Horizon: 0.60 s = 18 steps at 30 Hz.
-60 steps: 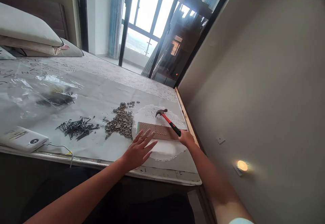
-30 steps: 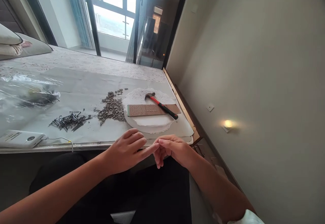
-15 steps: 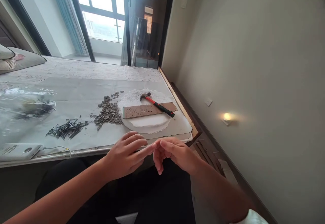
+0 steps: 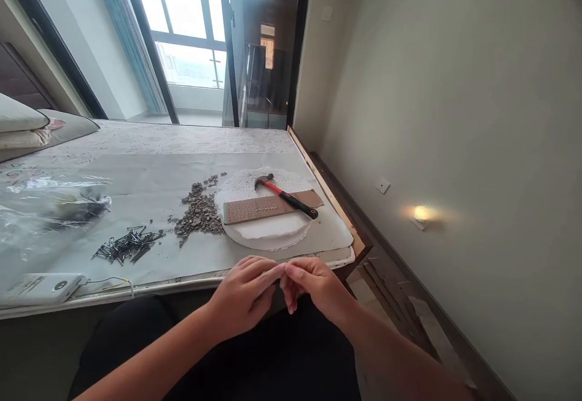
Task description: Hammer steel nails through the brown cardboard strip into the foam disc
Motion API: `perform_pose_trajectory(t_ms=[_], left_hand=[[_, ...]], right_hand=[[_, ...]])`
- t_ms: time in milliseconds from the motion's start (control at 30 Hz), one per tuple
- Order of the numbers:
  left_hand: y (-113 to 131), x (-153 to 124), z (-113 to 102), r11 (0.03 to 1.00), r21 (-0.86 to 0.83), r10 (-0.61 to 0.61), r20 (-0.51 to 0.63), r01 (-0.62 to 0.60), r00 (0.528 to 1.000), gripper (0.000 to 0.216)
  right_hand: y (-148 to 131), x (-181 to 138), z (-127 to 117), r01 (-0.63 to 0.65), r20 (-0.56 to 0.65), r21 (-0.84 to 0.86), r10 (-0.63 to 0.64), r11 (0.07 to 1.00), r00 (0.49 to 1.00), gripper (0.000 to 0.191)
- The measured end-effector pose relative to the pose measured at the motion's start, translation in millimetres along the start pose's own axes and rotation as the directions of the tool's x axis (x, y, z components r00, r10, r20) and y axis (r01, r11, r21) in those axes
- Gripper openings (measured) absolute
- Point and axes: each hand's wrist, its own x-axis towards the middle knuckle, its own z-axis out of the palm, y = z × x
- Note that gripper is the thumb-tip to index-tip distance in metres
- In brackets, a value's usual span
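My left hand is held in front of the bed's near edge, palm down, with its forefinger stretched out and the other fingers loosely bent. My right hand pinches the tip of that forefinger between thumb and fingers; its lower fingers curl beneath. No tool shows in either hand. Beyond them a claw hammer with a black and red handle lies across a brown board dotted with rows of holes. The board rests on a round white foam-like slab. A row of small pale bits sits on the board.
Left of the slab lie grey crumbled fragments and a pile of nails. A clear plastic bag and a white power bank with a cable are farther left. A wooden bed frame and wall stand at right.
The view has tilted up slightly, so the bed and its things sit lower. My left fingers have drawn closer together, while my right hand keeps touching the left forefinger.
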Motion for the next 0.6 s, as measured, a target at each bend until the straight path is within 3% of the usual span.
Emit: perform_pose_trajectory(t_ms=[67, 133, 233, 300, 467, 600], left_hand=[[-9, 3, 10, 0.968, -0.128, -0.219, -0.019, 0.214, 0.976, 0.037], [-27, 6, 20, 0.906, -0.173, -0.390, 0.009, 0.386, 0.921, 0.035], [-65, 8, 32, 0.859, 0.004, -0.511, 0.069, 0.512, 0.857, 0.030], [-94, 6, 39, 0.841, 0.166, -0.533, 0.096, 0.515, 0.841, 0.029], [-148, -2, 54, 0.828, 0.376, -0.492, 0.134, 0.415, 0.860, 0.033], [-168, 1, 59, 0.801, 0.433, -0.510, 0.133, 0.413, 0.850, 0.035]], right_hand=[[15, 9, -6, -0.015, -0.101, 0.020, 0.017, 1.000, 0.995, 0.026], [32, 19, -13, -0.021, -0.167, -0.014, 0.019, 1.000, 0.986, 0.027], [51, 34, -26, 0.002, -0.209, -0.232, -0.052, 0.973, 0.977, 0.024], [56, 48, -38, 0.049, -0.231, -0.465, -0.174, 0.884, 0.957, 0.019], [45, 111, -77, 0.039, -0.154, -0.901, -0.405, 0.431, 0.901, 0.019], [32, 176, -103, -0.059, -0.050, -0.998, -0.250, -0.027, 0.967, 0.026]])
